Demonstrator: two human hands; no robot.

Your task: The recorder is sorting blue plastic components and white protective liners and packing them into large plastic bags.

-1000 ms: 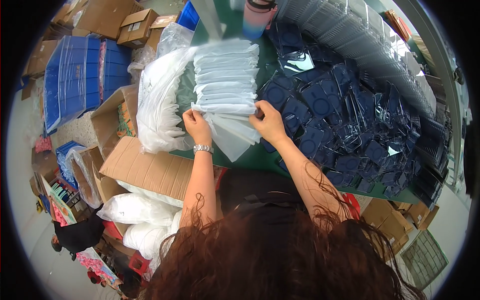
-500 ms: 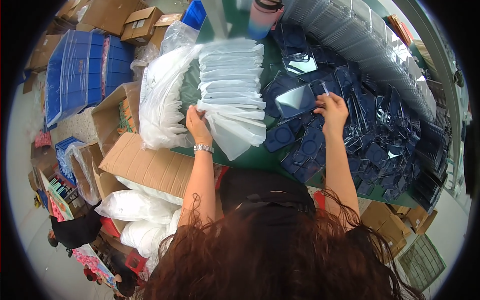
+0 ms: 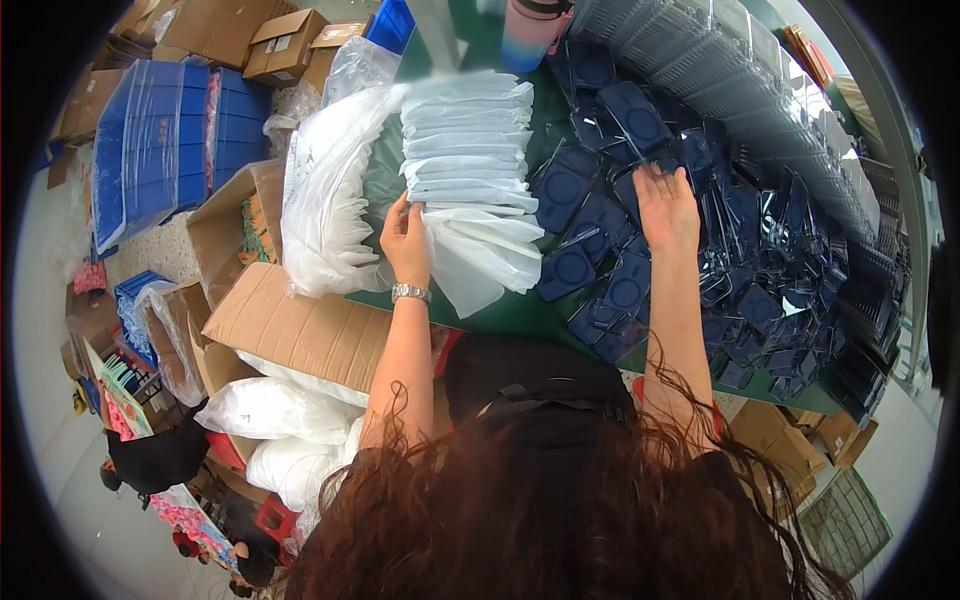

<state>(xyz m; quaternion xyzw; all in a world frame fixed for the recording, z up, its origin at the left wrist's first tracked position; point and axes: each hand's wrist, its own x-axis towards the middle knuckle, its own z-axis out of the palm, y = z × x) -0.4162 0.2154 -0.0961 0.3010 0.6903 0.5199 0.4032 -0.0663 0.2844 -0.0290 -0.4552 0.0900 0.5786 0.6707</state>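
Observation:
A row of overlapping white translucent plastic bags [image 3: 466, 140] lies on the green table, the near ones fanned out loosely. At their left edge my left hand [image 3: 405, 245], with a watch on the wrist, has its fingers closed on a bag's edge. My right hand [image 3: 668, 212] reaches over a heap of dark blue phone cases [image 3: 745, 250], fingers stretched out and palm showing. Just beyond its fingertips is a phone case [image 3: 636, 116] with a ring on its back; whether they touch is unclear.
A second stack of white bags [image 3: 335, 190] lies to the left. Clear plastic trays [image 3: 720, 70] stand in long rows at the back right. A pink and blue tumbler [image 3: 533, 35] is at the far edge. Cardboard boxes [image 3: 300, 325] and blue crates [image 3: 150, 155] fill the left.
My right hand has moved slightly away from me and its fingers have straightened, no longer holding a case. My left hand has slid a little right and farther along the bags' edge.

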